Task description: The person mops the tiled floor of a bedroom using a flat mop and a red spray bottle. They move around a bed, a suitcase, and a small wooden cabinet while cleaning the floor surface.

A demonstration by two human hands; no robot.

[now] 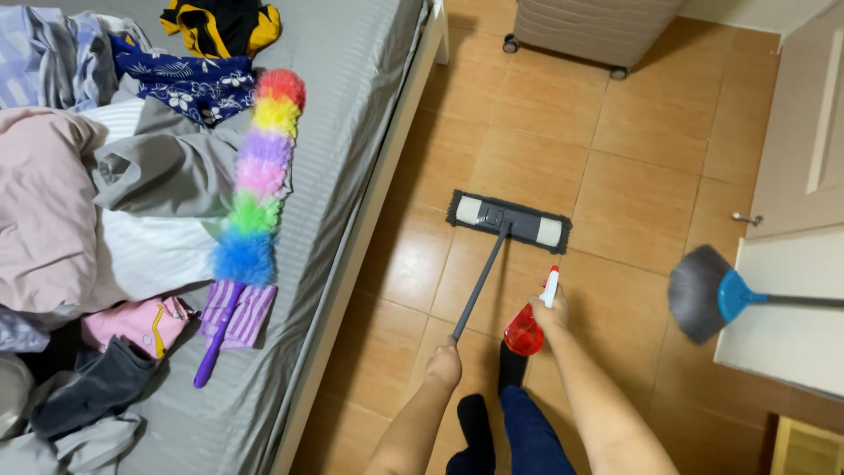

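At 6 o'clock, two bare forearms over dark socks and blue trouser legs. Left hand (pixel 444 362) clenched around the top of a thin grey mop handle (pixel 481 281); right hand (pixel 549 310) wrapped about the neck of a red translucent spray bottle (pixel 526 331) with white nozzle, trigger finger hidden.

Toward 12 o'clock, the flat mop head (pixel 509 221): a dark rectangular pad, fringed at the edges, pale at both ends, lying flat on glossy tan floor tiles (pixel 633 176). Open tile all around it, up to a ribbed beige cabinet on castors (pixel 593 31), cut off at the top.

At 3 o'clock, a grey fan-shaped brush with blue collar (pixel 703 295), its handle running out of view, before a pale door (pixel 804 149).

At 9 o'clock, the bed edge (pixel 369 237) running diagonally, grey striped sheet, heaped crumpled clothes (pixel 132 158), partly cropped, and a fluffy rainbow duster (pixel 255 193) with purple handle.
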